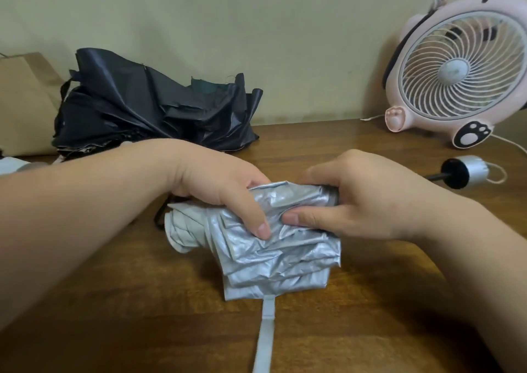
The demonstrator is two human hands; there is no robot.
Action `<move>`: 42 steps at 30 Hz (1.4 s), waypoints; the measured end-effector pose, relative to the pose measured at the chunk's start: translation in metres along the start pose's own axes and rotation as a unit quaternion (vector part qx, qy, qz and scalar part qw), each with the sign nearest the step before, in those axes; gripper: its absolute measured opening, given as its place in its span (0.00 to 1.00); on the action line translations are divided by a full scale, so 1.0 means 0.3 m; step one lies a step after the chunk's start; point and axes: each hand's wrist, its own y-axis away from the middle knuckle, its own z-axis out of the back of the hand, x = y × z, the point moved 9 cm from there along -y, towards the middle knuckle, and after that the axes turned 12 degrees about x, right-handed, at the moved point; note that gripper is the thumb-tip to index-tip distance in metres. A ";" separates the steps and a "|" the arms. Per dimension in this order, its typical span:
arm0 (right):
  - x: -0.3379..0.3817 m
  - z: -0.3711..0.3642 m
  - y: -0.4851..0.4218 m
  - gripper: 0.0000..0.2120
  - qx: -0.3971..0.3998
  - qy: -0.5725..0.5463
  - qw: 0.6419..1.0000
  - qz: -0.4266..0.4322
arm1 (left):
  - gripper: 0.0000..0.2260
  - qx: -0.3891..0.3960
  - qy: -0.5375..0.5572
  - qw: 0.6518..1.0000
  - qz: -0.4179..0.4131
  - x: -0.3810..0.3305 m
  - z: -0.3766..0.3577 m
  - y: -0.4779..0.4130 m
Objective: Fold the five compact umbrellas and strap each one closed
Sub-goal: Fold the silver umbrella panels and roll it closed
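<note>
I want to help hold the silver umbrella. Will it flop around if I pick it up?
Likely floppy: the umbrella lies in loose crumpled folds, and its strap trails limp on the table. Probably a bit slippery too, since the cloth looks shiny and smooth.

Pale cream wall (199, 16), brown wooden table (142, 315), pink desk fan (456, 70)

A pink fan (462, 67) is set on the brown wooden table (114, 315). A tan bag (25, 102) is leaned against the wall (256, 16).
</note>
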 end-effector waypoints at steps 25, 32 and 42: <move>0.044 0.155 0.101 0.22 -0.167 0.124 0.978 0.034 | 0.23 -0.001 0.118 0.979 -0.168 0.049 -0.034 0.043; -0.094 0.219 0.217 0.17 -0.483 -0.187 0.855 -0.016 | 0.23 -0.341 0.134 0.886 -0.284 -0.017 0.046 0.123; -0.060 0.083 0.010 0.15 -0.208 -0.567 0.790 0.102 | 0.20 -0.045 0.308 0.808 -0.500 -0.181 -0.112 -0.020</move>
